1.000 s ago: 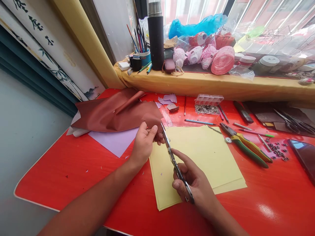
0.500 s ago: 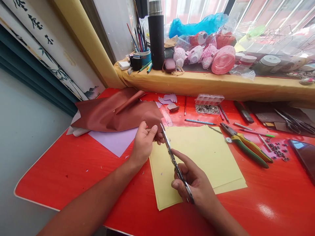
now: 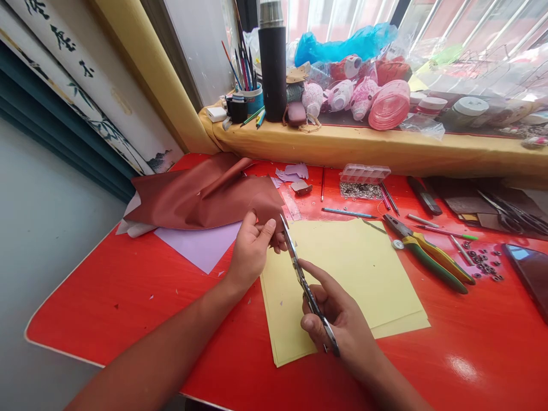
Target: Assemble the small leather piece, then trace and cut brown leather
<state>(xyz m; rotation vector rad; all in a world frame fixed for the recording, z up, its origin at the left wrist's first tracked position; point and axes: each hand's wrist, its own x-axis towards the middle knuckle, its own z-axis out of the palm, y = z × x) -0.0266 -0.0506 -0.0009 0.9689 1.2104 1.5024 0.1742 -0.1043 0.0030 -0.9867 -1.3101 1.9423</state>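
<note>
My left hand (image 3: pixel 256 242) pinches the near right corner of a reddish-brown leather sheet (image 3: pixel 184 197). The sheet lies folded and rumpled over the back left of the table. In my right hand (image 3: pixel 331 305) is a pair of metal scissors (image 3: pixel 302 274), thumb and fingers at the handles and the index finger along the side. The blades point away from me, their tips at the leather's edge beside my left fingers. Below both hands lie sheets of yellow paper (image 3: pixel 342 268). Lilac paper (image 3: pixel 199 242) sticks out from under the leather.
To the right lie pliers (image 3: pixel 428 251), a phone (image 3: pixel 528 274), small metal rings (image 3: pixel 483 265) and another pair of scissors (image 3: pixel 509 211). A clear box (image 3: pixel 365 181) of metal bits stands at the back. A black flask (image 3: pixel 273 74) stands on the sill.
Almost nothing differs. Both hands and the scissors sit a few pixels further right, along with a slight shift of the whole view.
</note>
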